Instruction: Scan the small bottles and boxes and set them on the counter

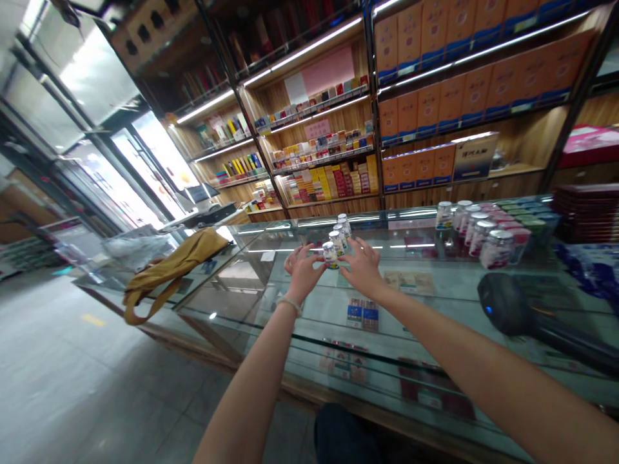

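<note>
Between left hand (305,269) and right hand (362,267): one silver-lidded jar (331,255), pinched by both. One mustard bag (181,265) lies leftward of them, one black scanner (505,304) rightward.

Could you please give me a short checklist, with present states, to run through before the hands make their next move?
1. Left hand at one side of the front silver-lidded jar in the middle row: ok.
2. Right hand at the jar's other side: ok.
3. Jar upright: ok.
4. Firmness of the hold: cannot tell.
5. Barcode scanner apart from both hands: ok.
6. Mustard-yellow bag apart from the jar: ok.
</note>
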{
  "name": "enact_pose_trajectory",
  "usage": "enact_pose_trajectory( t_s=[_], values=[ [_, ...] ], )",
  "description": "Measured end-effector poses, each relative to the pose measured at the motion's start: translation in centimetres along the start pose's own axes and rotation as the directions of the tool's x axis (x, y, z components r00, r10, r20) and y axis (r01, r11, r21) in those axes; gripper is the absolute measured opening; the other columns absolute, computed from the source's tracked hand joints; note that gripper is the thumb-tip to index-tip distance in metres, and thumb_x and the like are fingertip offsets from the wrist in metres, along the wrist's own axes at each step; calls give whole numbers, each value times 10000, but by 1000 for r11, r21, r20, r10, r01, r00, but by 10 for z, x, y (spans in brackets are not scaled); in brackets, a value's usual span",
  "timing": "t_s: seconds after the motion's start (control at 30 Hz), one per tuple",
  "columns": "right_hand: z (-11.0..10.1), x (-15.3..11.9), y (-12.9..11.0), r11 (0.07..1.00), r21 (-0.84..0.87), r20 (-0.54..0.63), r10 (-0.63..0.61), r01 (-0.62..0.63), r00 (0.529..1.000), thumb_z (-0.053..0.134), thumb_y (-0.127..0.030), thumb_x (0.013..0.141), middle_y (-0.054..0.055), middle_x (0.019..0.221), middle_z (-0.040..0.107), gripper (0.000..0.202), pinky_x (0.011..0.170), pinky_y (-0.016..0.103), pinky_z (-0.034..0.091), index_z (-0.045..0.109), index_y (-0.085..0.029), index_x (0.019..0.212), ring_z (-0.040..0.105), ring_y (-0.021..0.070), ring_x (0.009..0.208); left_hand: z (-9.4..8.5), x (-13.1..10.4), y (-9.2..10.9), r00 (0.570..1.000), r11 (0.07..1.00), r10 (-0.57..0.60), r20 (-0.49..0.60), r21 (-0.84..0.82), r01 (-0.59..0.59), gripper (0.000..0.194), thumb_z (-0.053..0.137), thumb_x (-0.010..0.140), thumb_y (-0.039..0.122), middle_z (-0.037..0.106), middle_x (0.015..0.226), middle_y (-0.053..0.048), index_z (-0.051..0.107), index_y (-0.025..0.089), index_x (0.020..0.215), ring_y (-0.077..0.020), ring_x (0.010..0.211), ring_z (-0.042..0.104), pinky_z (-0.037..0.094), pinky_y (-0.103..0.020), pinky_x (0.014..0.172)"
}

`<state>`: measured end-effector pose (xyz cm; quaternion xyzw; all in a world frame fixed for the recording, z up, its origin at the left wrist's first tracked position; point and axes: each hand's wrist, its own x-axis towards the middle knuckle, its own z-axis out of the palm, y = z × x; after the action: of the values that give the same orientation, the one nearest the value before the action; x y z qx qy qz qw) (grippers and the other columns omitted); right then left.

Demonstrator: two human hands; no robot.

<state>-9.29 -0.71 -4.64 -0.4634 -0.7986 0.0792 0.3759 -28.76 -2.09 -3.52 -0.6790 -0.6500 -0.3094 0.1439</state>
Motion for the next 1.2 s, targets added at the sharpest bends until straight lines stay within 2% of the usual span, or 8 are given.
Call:
enact_pose_trajectory(
  t_s=[0.13, 0.5, 0.73, 0.87, 0.97, 1.1, 1.2],
  values=[
    [0, 3, 1, 999, -24, 59, 27, -25, 998, 599, -309, 893, 85, 1615, 342, 328, 1142, 548, 186, 731, -272, 1191, 214, 325, 1482, 3, 7, -1, 1000, 1000, 11, 19, 10, -11, 115, 765, 816, 344, 602, 1399, -50, 789, 277, 905, -306, 1371, 426, 294, -518, 1195],
    [1, 5, 0, 996, -69, 117, 72, -65, 991, 549, -381, 943, 104, 1635, 283, 373, 1161, 566, 156, 674, -283, 1280, 187, 325, 1489, 11, 12, -2, 1000, 1000, -13, 14, 0, 13, 122, 742, 835, 344, 598, 1403, -60, 786, 270, 920, -319, 1391, 393, 253, -576, 1191],
    [-1, 6, -1, 994, -80, 130, 83, -73, 988, 535, -406, 946, 97, 1635, 289, 384, 1160, 556, 170, 663, -297, 1291, 179, 319, 1497, 15, 13, -8, 1000, 999, 22, 3, -36, -22, 142, 725, 842, 375, 593, 1393, -60, 779, 279, 931, -318, 1377, 399, 272, -560, 1189],
    [1, 5, 0, 993, -88, 134, 91, -79, 987, 534, -421, 943, 92, 1636, 289, 391, 1169, 545, 165, 654, -303, 1296, 179, 305, 1504, 15, 12, -6, 1000, 1000, 12, 9, 1, -12, 155, 718, 847, 380, 593, 1392, -64, 765, 272, 949, -314, 1378, 404, 275, -544, 1189],
    [4, 5, 0, 990, -106, 115, 107, -95, 988, 501, -445, 957, 104, 1642, 276, 434, 1176, 548, 160, 614, -279, 1341, 172, 300, 1512, 13, 8, -2, 1000, 999, 5, -14, 38, -4, 366, 743, 822, 394, 558, 1437, -100, 695, 242, 1151, -316, 1397, 398, 271, -518, 1193],
    [9, 5, 0, 983, -113, 58, 151, -144, 987, 428, -523, 975, 119, 1671, 199, 614, 1179, 568, 160, 390, -265, 1532, 151, 307, 1521, 8, 2, 4, 993, 996, -16, -117, 81, 26, 815, 729, 812, 506, 392, 1579, -154, 398, 200, 1492, -321, 1480, 298, 226, -504, 1213],
    [12, 5, -1, 984, -93, 30, 155, -152, 987, 353, -573, 987, 100, 1688, 146, 676, 1173, 601, 163, 229, -304, 1595, 135, 310, 1529, 5, -2, 7, 990, 991, -44, -131, 117, 59, 877, 663, 849, 561, 313, 1629, -153, 278, 221, 1560, -330, 1513, 243, 180, -536, 1221]
  ],
)
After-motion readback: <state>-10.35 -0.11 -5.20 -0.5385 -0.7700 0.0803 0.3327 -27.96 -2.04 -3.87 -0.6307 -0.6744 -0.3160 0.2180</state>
